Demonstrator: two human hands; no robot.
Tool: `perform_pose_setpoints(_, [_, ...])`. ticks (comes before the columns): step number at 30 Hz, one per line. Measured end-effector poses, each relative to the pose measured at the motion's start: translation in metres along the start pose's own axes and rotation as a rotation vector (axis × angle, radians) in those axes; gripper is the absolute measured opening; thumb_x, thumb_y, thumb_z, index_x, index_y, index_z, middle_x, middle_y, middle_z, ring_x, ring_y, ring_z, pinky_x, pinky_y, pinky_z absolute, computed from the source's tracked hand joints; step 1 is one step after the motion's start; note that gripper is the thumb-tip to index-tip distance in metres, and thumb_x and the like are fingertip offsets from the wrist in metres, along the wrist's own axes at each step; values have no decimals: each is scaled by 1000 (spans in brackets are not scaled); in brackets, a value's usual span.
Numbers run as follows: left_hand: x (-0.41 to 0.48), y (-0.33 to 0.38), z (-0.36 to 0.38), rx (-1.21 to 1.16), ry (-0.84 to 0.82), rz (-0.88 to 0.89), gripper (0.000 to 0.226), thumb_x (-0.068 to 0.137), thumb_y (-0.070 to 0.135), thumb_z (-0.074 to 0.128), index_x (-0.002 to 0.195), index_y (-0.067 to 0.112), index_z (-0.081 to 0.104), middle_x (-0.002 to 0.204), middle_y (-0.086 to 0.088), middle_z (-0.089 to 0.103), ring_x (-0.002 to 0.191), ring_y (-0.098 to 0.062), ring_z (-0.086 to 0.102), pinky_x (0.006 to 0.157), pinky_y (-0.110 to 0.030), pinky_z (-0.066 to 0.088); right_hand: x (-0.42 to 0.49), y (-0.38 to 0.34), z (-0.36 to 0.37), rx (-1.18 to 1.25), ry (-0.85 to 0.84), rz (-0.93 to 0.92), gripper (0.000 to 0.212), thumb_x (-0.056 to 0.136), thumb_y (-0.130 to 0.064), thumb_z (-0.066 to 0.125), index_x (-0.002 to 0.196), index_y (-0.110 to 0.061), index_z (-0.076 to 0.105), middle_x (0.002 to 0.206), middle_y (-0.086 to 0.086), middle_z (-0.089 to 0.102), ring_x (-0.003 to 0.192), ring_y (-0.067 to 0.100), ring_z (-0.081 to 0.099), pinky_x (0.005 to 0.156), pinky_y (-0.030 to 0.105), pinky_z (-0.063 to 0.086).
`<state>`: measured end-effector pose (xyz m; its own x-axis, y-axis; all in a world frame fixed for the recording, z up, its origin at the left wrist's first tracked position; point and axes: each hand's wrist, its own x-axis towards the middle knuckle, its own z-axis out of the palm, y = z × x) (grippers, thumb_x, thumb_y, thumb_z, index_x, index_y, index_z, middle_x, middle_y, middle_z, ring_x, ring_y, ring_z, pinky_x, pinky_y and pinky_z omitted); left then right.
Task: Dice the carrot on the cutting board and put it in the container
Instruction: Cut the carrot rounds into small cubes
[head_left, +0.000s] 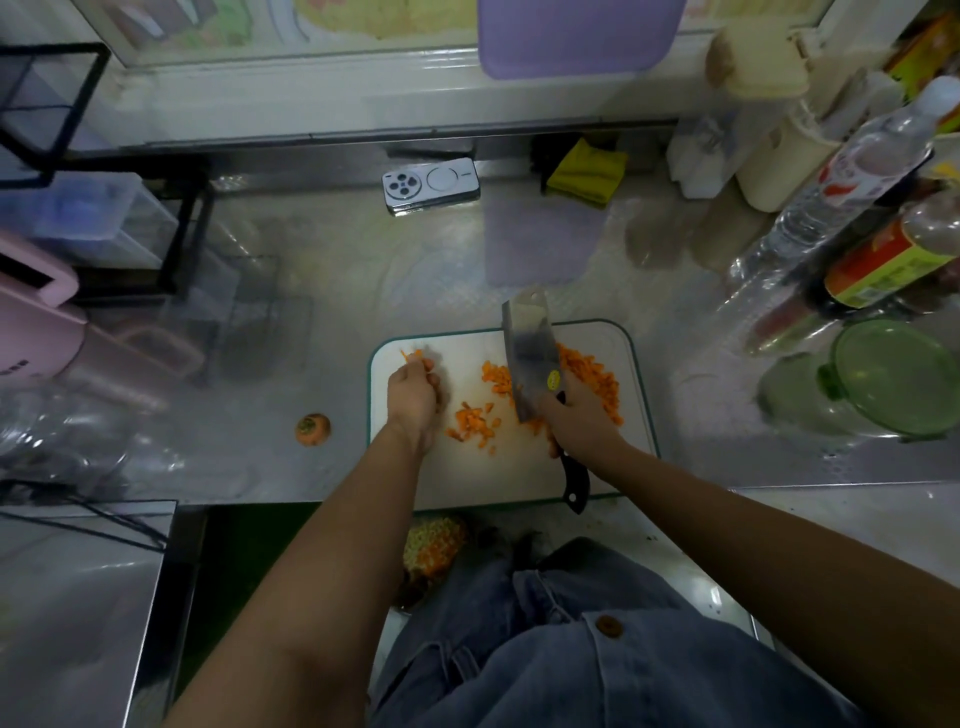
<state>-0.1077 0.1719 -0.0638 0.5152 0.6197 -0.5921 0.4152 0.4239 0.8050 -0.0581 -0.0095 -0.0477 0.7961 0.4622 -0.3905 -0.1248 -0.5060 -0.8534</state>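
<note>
Carrot being diced on a white cutting board (498, 473) on a steel counter (363, 270).
A green container (893, 374) stands well right of the right hand's (582, 415) fingers, near a water bottle (852, 176) whose red label is too blurred to read. That hand grips the cleaver (530, 358), its blade parting the diced carrot (592, 374) into heaps. The left hand (413, 395) curls its fingers round a few carrot bits. A carrot end (313, 429) lies left of those fingers, off the board.
</note>
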Motion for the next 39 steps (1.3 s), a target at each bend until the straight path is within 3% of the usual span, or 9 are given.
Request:
perform_pose_setpoints(4, [-7,-6,-18,64,63,-7,45,102,45,27,64,21,32,47,6,29,39,-9,24,37,-18,23,-5,-4,13,-50,-65,-20,19,100,-19,43,107,-2,50,59,9,49,44,17,46,41,24,43])
perform_pose_setpoints(7, [-10,-15,-31,110,104,-13,45,98,46,41,63,19,35,43,4,34,39,-15,32,41,-21,28,-13,-2,27,-121,-167,-96,21,97,-12,43,117,-6,46,60,7,50,46,17,48,41,35,49])
perform_pose_setpoints(11, [-13,-30,-40,258,221,7,43,92,46,49,74,7,55,92,-39,57,88,-51,57,77,-54,47,-24,-1,46,-243,-250,-265,46,95,-11,44,139,-23,36,81,1,54,63,19,52,52,29,50])
perform_pose_setpoints(14, [-22,-30,-45,352,233,55,46,99,36,44,66,5,52,90,-38,57,95,-48,57,82,-49,47,-25,8,55,-329,-307,-320,33,94,-16,45,127,-14,46,97,9,56,80,25,55,72,44,51])
perform_pose_setpoints(17, [-23,-34,-49,459,198,102,43,100,33,42,70,4,53,93,-35,60,94,-47,57,80,-46,46,-29,13,57,-395,-322,-330,25,95,-22,44,116,-9,49,91,13,55,76,29,54,71,49,48])
perform_pose_setpoints(23, [-22,-38,-46,673,101,221,44,100,37,40,85,0,59,91,-29,63,88,-43,58,75,-42,45,-27,18,41,-357,-116,-291,30,97,-17,44,126,-15,45,62,-3,42,52,10,41,49,23,32])
perform_pose_setpoints(25, [-23,-37,-41,754,82,254,41,100,38,39,83,7,59,89,-24,65,86,-40,59,73,-39,43,-22,23,31,-381,-54,-213,17,97,-15,45,112,-8,50,59,-6,38,51,5,37,48,19,25])
perform_pose_setpoints(32, [-26,-28,-16,1029,-112,439,31,101,27,40,101,4,61,96,-20,66,92,-37,59,70,-34,36,-18,28,16,-370,1,-151,13,95,-14,46,103,-5,52,68,4,52,59,22,53,59,51,50])
perform_pose_setpoints(39, [-33,-21,-14,1101,-81,496,26,100,32,40,96,10,54,92,-17,64,88,-36,58,64,-32,30,-14,18,21,-300,28,-182,5,96,-17,46,91,-17,47,65,2,51,54,14,50,54,44,51])
